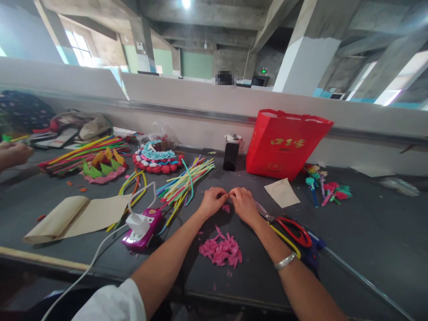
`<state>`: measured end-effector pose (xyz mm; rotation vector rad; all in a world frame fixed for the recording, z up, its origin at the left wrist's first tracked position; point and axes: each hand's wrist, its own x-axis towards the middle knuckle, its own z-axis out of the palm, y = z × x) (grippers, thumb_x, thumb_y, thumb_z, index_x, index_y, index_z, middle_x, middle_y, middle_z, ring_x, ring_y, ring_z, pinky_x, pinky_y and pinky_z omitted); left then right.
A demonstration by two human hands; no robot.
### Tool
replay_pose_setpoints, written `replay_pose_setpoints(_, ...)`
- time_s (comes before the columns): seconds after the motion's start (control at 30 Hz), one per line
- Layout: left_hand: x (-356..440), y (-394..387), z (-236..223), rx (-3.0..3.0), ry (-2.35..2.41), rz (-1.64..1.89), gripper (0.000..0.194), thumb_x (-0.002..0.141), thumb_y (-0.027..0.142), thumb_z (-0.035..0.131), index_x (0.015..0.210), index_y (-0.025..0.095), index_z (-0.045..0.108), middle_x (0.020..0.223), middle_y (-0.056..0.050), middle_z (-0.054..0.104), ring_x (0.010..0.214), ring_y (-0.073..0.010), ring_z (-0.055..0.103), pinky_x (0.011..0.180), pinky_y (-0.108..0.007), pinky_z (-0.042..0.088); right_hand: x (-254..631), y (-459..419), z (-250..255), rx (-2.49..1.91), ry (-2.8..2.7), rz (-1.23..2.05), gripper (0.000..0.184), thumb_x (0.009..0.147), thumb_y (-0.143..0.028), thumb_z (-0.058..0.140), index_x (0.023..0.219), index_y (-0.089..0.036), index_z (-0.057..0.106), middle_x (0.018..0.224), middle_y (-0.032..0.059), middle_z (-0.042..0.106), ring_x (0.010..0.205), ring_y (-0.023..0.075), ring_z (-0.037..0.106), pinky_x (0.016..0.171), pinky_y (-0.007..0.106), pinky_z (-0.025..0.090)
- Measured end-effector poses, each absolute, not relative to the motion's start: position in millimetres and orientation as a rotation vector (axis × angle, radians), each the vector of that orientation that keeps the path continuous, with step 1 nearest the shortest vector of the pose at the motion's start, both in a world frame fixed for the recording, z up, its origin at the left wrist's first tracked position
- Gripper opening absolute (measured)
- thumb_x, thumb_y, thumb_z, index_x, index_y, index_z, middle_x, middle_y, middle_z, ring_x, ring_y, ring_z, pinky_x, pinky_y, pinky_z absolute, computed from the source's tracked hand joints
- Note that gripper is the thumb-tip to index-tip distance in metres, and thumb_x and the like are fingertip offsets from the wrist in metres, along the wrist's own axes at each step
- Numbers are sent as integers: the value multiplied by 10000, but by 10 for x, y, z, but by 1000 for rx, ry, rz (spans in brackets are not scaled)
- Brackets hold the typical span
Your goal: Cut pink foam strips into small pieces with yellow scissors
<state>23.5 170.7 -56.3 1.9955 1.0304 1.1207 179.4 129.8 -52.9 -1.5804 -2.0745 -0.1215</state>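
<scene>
My left hand (212, 200) and my right hand (244, 204) meet over the dark table, their fingertips pinched close together. Whatever lies between the fingers is too small or hidden to make out. Just below the fingertips is a small pink piece (226, 208). Nearer to me, between my forearms, a loose pile of pink cut strips (221, 250) lies on the tabletop. Scissors with red handles (302, 232) rest beside my right forearm, partly covered by it.
A purple power socket (142, 238) with a white plug and cable stands left of my left arm. Pipe cleaners (187, 183), a paper roll (63, 218), a red bag (287, 145) and a black phone (230, 156) lie around. Another person's hand (15, 154) is at far left.
</scene>
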Motion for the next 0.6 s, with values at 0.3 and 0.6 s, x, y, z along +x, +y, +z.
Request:
replay_pose_setpoints(0.3, 251, 1653, -545, 1716, 935, 1169, 119, 704, 208, 533, 617, 170, 605, 571, 26, 547, 575, -119, 486, 572, -234, 383, 1752, 1268, -420, -1484, -2098, -82, 115, 898, -198, 470, 898, -203, 584, 927, 74, 652, 926, 230, 535, 868, 343, 360)
replay_pose_setpoints(0.6, 135, 1795, -504, 1361, 865, 1419, 171, 740, 278, 496, 605, 180, 534, 629, 2, 545, 647, -121, 523, 692, -254, 445, 1858, 1058, -225, -1323, -2045, 230, 273, 926, -252, 416, 743, -201, 612, 760, 25, 646, 772, 168, 568, 768, 277, 425)
